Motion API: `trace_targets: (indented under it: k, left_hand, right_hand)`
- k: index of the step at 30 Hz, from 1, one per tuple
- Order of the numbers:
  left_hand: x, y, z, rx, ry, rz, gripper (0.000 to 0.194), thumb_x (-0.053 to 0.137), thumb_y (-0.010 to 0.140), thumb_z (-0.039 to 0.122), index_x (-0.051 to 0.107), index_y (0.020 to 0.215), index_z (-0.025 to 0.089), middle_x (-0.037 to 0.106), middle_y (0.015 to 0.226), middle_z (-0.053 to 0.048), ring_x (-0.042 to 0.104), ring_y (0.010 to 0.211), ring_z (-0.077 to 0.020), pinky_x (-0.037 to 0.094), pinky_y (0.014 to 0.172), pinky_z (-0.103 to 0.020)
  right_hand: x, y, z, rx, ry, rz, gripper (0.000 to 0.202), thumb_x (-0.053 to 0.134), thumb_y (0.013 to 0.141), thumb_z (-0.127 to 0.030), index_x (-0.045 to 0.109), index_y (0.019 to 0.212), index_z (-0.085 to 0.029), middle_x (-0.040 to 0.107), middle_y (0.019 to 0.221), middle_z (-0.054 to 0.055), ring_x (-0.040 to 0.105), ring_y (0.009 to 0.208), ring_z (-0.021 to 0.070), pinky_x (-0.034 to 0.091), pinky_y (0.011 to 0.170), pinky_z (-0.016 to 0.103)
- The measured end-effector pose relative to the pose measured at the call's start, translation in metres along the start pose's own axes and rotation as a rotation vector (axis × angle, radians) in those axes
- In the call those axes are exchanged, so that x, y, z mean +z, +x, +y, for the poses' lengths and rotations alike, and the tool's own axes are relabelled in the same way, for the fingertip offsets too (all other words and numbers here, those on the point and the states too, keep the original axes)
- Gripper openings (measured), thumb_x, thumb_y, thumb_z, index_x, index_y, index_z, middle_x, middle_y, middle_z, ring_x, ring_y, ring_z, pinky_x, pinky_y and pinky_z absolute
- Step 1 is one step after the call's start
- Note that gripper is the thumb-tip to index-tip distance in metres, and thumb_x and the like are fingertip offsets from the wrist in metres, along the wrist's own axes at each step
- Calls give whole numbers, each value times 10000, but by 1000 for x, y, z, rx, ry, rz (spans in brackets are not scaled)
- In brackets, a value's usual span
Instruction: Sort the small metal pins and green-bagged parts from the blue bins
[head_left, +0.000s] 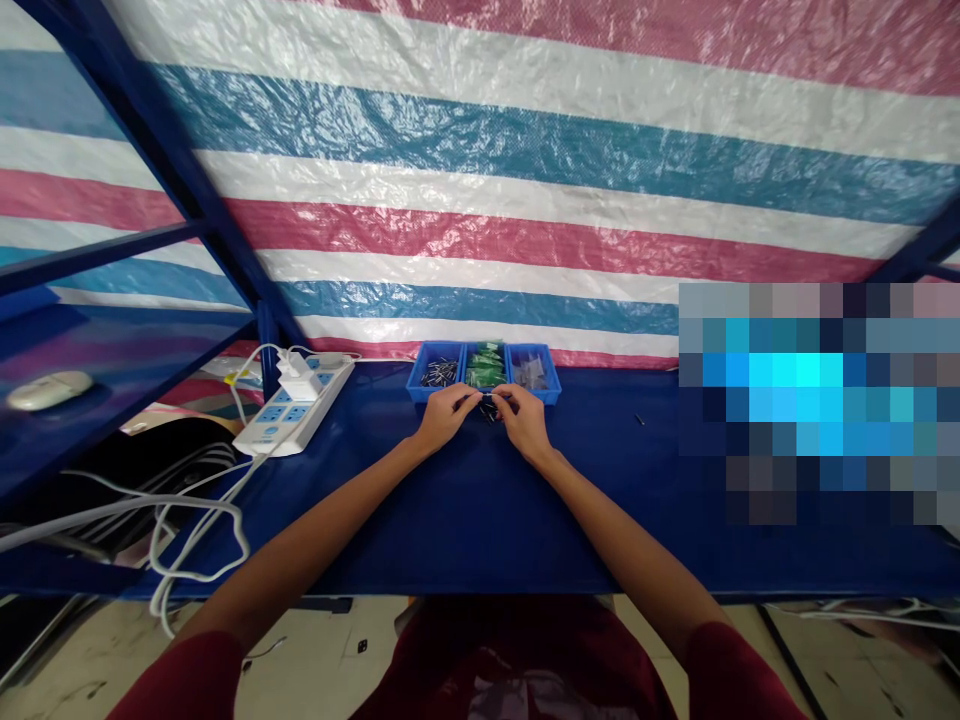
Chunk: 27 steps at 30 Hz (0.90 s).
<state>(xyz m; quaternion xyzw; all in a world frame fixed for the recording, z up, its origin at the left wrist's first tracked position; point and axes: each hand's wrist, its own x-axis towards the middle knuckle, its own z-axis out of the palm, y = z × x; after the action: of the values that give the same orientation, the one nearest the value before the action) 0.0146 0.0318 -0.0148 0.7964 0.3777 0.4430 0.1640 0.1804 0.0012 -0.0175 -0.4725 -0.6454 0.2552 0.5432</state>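
Both hands meet in front of three blue bins, at the middle of the blue table. My left hand point(444, 418) pinches one end of a small, thin piece point(487, 394), and my right hand point(523, 420) pinches its other end. Dark small parts point(489, 411) lie just beneath the fingertips. Black and silver pieces point(439, 374) fill the left bin, green packets point(486, 366) the middle one, and clear bags point(531, 372) the right one.
A white power strip point(294, 408) with a plug and looped white cables point(201, 535) is at the left. One tiny part point(640, 419) lies on the table point(480, 520) to the right. Farther right, the view is pixelated. A mouse point(50, 390) sits on the left shelf.
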Motion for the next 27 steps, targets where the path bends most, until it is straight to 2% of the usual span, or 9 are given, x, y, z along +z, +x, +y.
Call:
trace_targets:
  k: [6, 12, 15, 22, 27]
  left_hand:
    - [-3, 1, -1, -81, -42, 50, 291, 552, 876, 425, 689, 841, 172, 700, 802, -44, 581, 632, -145, 465, 641, -267]
    - [-1, -7, -8, -220, -217, 113, 282, 672, 778, 437, 716, 850, 167, 674, 671, -18, 527, 510, -123, 447, 528, -253]
    - [1, -7, -11, -267, -309, 131, 289, 695, 751, 433, 715, 833, 157, 675, 681, -21, 516, 498, -111, 434, 493, -238]
    - [0, -8, -4, -308, -396, 115, 239, 716, 736, 380, 709, 798, 149, 672, 718, -19, 509, 498, -86, 415, 466, -205]
    - [-1, -8, 2, -351, -528, 120, 227, 754, 703, 349, 701, 780, 142, 583, 566, 16, 468, 442, -76, 366, 408, -196]
  right_hand:
    - [6, 8, 1, 44, 5, -22, 144, 533, 832, -289, 642, 846, -196, 661, 835, 37, 599, 594, 138, 507, 583, 253]
    - [8, 13, 2, 83, 57, -73, 133, 554, 811, -288, 640, 820, -187, 653, 785, 24, 582, 536, 122, 511, 546, 251]
    - [8, 14, 2, 99, 64, -72, 142, 561, 811, -305, 640, 812, -187, 652, 772, 21, 582, 534, 122, 507, 531, 244]
    - [6, 0, 1, -34, 14, -24, 165, 540, 859, -299, 665, 857, -192, 657, 820, 38, 591, 581, 135, 500, 584, 262]
    - [5, -5, 0, -106, -45, -17, 195, 516, 892, -297, 676, 853, -192, 649, 785, 40, 598, 638, 151, 481, 634, 268]
